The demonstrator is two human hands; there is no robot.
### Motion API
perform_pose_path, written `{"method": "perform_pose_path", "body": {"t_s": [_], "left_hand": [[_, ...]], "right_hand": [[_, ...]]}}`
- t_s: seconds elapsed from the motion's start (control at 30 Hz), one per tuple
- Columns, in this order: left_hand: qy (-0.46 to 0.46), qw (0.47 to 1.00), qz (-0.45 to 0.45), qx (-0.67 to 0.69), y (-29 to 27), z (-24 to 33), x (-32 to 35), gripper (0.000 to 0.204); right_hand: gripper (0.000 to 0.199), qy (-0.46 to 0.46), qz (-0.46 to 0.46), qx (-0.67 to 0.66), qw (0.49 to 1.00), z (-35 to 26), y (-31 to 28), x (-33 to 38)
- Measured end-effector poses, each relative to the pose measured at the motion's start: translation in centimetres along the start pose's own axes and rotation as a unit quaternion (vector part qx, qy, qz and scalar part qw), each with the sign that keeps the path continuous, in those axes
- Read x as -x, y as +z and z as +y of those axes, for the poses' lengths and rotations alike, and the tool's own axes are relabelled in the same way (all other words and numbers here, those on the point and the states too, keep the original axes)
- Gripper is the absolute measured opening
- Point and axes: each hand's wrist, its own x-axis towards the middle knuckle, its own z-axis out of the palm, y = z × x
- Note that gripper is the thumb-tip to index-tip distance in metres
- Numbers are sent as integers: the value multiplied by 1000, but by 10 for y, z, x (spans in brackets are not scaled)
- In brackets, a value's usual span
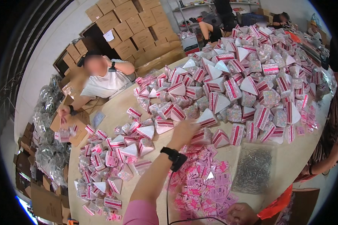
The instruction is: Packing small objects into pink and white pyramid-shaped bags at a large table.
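Observation:
My left hand [184,132], in a pink sleeve with a black watch [174,158], reaches over the table to the near edge of a big heap. Its blurred fingers touch or nearly touch a wrapped cake-slice-shaped piece [202,136]; whether they grip it is unclear. Another white-topped wedge [206,118] sits just beyond. Low in the picture my right hand [242,213] has its fingers curled together at the edge of a pile of small pink cards [202,183]. What it holds, if anything, is hidden.
A clear bag of thin metal pieces [253,168] lies right of the cards. The large heap of wedges [251,75] spreads behind; a smaller group [105,161] lies left. Opposite sits a co-worker in white [107,84]. Cartons [135,30] are stacked behind. Orange material [278,204] hangs lower right.

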Motion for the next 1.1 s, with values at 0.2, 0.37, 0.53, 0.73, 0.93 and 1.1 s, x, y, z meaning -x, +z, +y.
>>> {"method": "perform_pose_path", "body": {"t_s": [0.2,0.37,0.53,0.73,0.93,1.1], "left_hand": [[-203,954,106,-191,-70,-106,39,44],[-164,869,79,-459,-80,-146,101,47],[-226,841,16,-492,-110,-169,135,43],[-101,907,74,-403,-95,-157,67,43],[-146,895,32,-421,-82,-145,28,46],[-101,905,108,-399,-103,-182,65,29]], "right_hand": [[20,-5,-7,7,1000,0,-1,-1],[17,31,19,8,999,0,0,-3],[11,50,43,3,998,0,1,-4],[12,64,41,-21,997,0,0,-5],[23,22,32,-61,997,5,0,-6],[30,22,-5,-127,992,13,-3,-11]]}}
